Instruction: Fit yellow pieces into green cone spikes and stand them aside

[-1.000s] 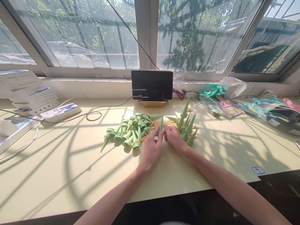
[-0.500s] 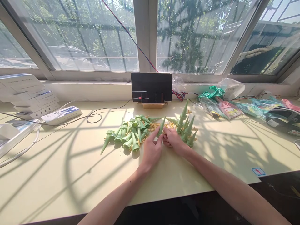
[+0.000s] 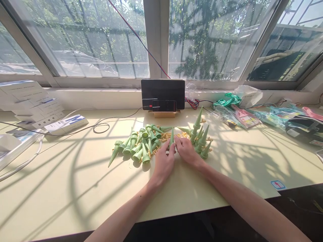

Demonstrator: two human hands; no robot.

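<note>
A green plastic watering spike (image 3: 172,136) stands point-up between the thumb and fingers of my left hand (image 3: 164,160), just above the table. My right hand (image 3: 187,152) is right beside it, fingers curled in close to the spike; whatever they pinch is hidden. Left of my hands lies a heap of green spikes (image 3: 145,143) with wide collared ends. Behind my fingertips are scattered small yellow-tan plastic pieces (image 3: 165,135). To the right, several spikes (image 3: 202,143) stand point-up, with yellow pieces sticking out of their sides.
A black tablet (image 3: 163,88) and a phone (image 3: 164,106) lean on a stand at the back of the table. White boxes (image 3: 32,104) are stacked on the left, with cables near them. Plastic-bagged goods (image 3: 246,116) and a black item (image 3: 306,127) lie on the right.
The spike in my left hand has turned from leaning right to nearly upright. My right hand has shifted slightly, its fingers now higher and more forward.
</note>
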